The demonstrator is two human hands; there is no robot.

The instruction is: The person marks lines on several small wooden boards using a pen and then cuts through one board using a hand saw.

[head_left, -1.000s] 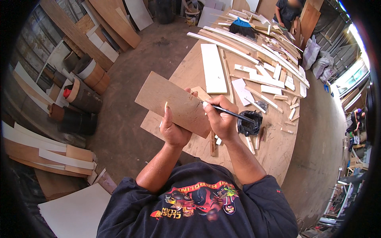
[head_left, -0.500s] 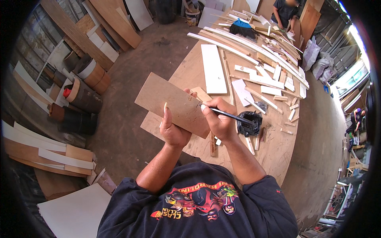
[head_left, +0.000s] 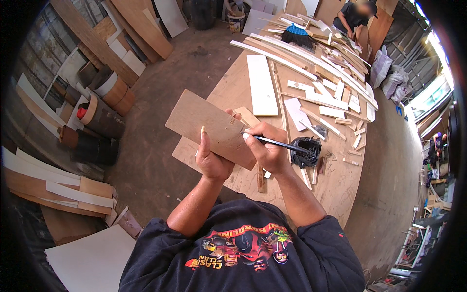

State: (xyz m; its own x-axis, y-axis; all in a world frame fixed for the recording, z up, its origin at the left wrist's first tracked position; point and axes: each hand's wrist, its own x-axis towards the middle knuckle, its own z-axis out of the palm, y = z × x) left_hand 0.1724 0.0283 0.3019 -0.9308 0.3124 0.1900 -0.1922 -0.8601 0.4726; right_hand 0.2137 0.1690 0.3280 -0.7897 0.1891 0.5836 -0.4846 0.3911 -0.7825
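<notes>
A brown rectangular wooden board (head_left: 206, 124) is held up over the near left edge of the worktable (head_left: 335, 187). My left hand (head_left: 214, 160) grips it from below, thumb on the upper face and fingertips showing past its far edge. In my right hand (head_left: 267, 148) is a dark, slim pencil or pen (head_left: 282, 144), pinched between thumb and fingers. Its tip is at the board's right part, beside small dark marks; whether it touches I cannot tell. Another board (head_left: 185, 152) shows under the held one. Just right of my right hand lies a crumpled black plastic bag (head_left: 306, 151).
White and bare wood strips (head_left: 321, 97) cover the table's far right, with a white panel (head_left: 262, 85) nearer. A blue-topped brush (head_left: 296, 34) lies among them. Another person (head_left: 352, 22) works at the far end. Drums (head_left: 102, 117) and leaning boards (head_left: 92, 41) line the left.
My right hand and the pencil or pen have shifted slightly left along the board. The person at the far end leans further in over the table.
</notes>
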